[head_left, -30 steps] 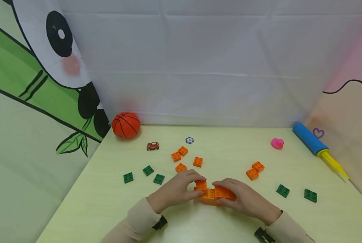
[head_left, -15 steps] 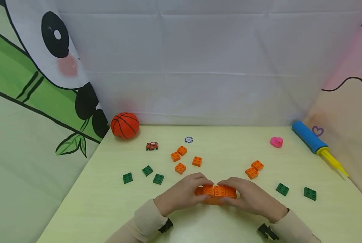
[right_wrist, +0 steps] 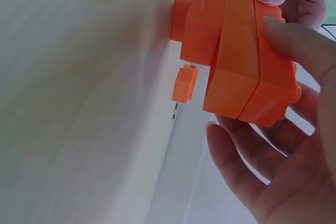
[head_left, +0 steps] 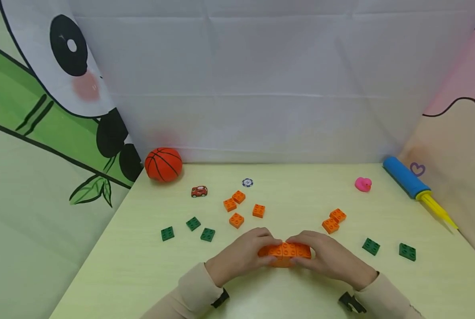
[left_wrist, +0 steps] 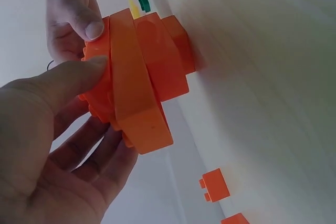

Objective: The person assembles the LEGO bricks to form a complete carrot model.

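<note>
Both the left hand (head_left: 241, 254) and right hand (head_left: 328, 257) curl fingers round a glossy, studded orange plastic block stack (head_left: 286, 252) held between their fingertips.

The orange block assembly (head_left: 286, 253) at lower centre is seen as smooth, slightly glossy moulded plastic. A pale, matt wood-grain finish is shown by the table (head_left: 142, 274). The backdrop (head_left: 261, 79) across the upper frame is creased cloth.
</note>
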A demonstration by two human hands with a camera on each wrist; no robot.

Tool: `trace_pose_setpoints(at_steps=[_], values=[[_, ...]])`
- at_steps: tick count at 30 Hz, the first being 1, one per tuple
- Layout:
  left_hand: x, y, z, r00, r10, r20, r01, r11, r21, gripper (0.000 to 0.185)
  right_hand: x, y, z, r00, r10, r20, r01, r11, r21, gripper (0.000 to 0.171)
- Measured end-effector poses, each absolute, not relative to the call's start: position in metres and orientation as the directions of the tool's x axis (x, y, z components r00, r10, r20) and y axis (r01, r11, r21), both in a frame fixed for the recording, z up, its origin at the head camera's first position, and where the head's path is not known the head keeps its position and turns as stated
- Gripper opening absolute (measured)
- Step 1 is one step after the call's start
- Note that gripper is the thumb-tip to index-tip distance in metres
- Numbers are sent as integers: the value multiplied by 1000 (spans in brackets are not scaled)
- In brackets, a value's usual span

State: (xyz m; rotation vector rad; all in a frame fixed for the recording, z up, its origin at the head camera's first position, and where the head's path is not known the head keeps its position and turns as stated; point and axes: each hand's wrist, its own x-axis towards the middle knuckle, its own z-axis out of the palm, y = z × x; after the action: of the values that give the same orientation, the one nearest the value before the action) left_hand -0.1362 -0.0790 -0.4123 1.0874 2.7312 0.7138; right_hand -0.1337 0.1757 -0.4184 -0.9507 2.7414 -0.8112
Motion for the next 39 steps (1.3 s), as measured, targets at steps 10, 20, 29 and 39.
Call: trace_pose_setpoints(at_steps=[10,20,29,39], values=[[-142,-93,-417,-757,652,46,579,636,510,52,-132,178,-421,-810,-585,37,-511,674,-533,56],[-194,-140,-431,-900,434,29,404,809,428,47,-127,199,-427,-829,-558,42,-470,653,-594,56],[-206,-143,-433,-900,432,-62,364,820,442,38,-126,200,-428,-810,-582,67,-492,614,-617,53],[-179,-141,-427,-883,469,-2,388,733,559,49,-126,199,-430,-809,-583,76,-500,613,-612,54]])
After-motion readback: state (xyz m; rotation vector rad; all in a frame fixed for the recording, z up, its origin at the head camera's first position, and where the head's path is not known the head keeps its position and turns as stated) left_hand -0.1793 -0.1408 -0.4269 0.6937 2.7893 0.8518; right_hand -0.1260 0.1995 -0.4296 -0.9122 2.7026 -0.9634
